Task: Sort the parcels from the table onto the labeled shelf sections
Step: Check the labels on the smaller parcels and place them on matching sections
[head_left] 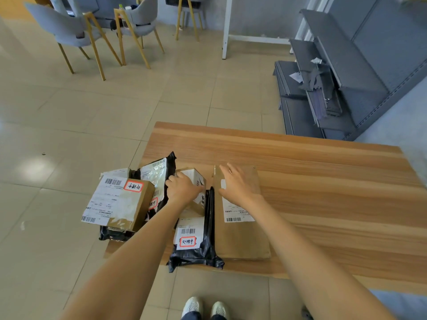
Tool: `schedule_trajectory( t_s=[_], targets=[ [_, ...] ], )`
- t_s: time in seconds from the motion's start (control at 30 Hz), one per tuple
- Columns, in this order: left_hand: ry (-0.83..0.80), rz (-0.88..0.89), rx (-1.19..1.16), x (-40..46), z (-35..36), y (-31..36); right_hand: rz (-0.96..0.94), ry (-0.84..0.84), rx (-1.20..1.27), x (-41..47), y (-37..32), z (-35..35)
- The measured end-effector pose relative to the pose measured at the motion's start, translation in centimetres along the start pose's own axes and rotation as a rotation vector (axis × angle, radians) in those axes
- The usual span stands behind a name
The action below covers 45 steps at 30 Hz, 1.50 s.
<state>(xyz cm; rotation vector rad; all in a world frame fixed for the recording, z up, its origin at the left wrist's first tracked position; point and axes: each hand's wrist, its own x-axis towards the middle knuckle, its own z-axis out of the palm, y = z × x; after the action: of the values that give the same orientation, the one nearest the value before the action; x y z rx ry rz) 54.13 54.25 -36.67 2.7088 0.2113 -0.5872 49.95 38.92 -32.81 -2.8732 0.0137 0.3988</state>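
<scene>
Several parcels lie at the left end of a wooden table [323,192]. My left hand [182,188] grips a small cardboard box [196,177] that rests on a black mailer bag [196,250] with a white label. My right hand [240,183] lies flat with straight fingers on a long brown flat parcel [240,236]. To the left, a taped cardboard box [120,202] with a red-framed label sits over the table's edge on another black bag [159,172].
Grey metal shelf units [346,72] stand at the right beyond the table, with scraps on one level. Grey chairs with yellow legs [76,35] are at the far left on the tiled floor. My shoes [205,308] show below the table's near edge.
</scene>
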Motion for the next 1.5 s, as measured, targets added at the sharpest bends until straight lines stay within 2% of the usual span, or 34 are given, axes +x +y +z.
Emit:
schedule_trajectory(
  t_s=[0.43, 0.73, 1.0, 1.1, 1.17, 1.3, 1.5],
  targets=[
    [0.078, 0.075, 0.070, 0.1, 2.9, 0.7, 0.019, -0.006, 0.030, 1.1, 1.7, 2.1],
    [-0.017, 0.121, 0.023, 0.5, 3.2, 0.1, 0.064, -0.013, 0.002, 0.5, 3.4, 3.2],
    [-0.135, 0.178, -0.152, 1.0, -1.0, 1.3, 0.073, 0.021, 0.045, -0.6, 5.2, 1.5],
    [-0.216, 0.258, -0.237, 0.6, -4.4, 2.4, 0.092, 0.027, 0.215, -0.5, 5.9, 0.1],
    [-0.309, 0.292, -0.300, 0.3, -6.7, 3.0, 0.111, 0.018, 0.471, -0.5, 6.0, -1.4],
    [-0.499, 0.424, -0.277, -1.0, -10.5, 4.2, 0.100, -0.076, 0.993, -0.8, 5.3, -4.6],
    [-0.753, 0.506, -0.273, -2.7, -12.5, 6.1, 0.078, -0.195, 1.367, -1.9, 3.7, -5.7]
  ],
)
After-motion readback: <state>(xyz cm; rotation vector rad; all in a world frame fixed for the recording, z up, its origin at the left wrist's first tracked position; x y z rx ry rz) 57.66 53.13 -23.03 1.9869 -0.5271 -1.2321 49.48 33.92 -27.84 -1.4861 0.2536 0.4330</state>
